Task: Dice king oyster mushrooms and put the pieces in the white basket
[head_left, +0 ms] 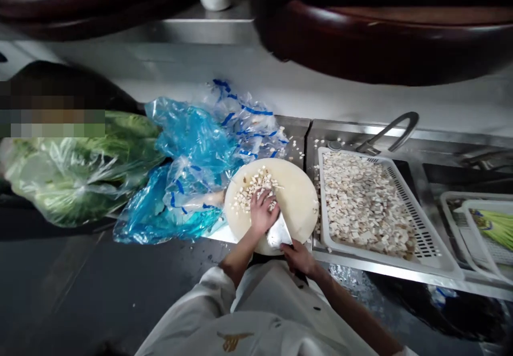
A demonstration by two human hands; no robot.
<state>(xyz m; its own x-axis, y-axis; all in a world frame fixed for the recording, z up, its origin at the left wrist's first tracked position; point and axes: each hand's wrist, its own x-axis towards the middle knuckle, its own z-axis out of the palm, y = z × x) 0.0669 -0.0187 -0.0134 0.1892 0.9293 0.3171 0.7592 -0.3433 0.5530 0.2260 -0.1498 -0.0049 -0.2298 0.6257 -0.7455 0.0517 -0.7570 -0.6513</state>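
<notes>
Small white diced pieces, perhaps mushroom, lie heaped on the left part of a round, pale cutting board. My left hand rests over the near edge of this heap, its fingers spread and touching the pieces. My right hand grips the handle of a cleaver. The broad blade points away from me, low over the board, with its upper part right beside my left hand. Whether the edge touches the board cannot be seen.
To the right, a white perforated basket holds many chopped pieces, near a faucet. Blue and clear plastic bags crowd the board's left side. Bagged leafy greens lie farther left. A dark red round vessel overhangs from the shelf.
</notes>
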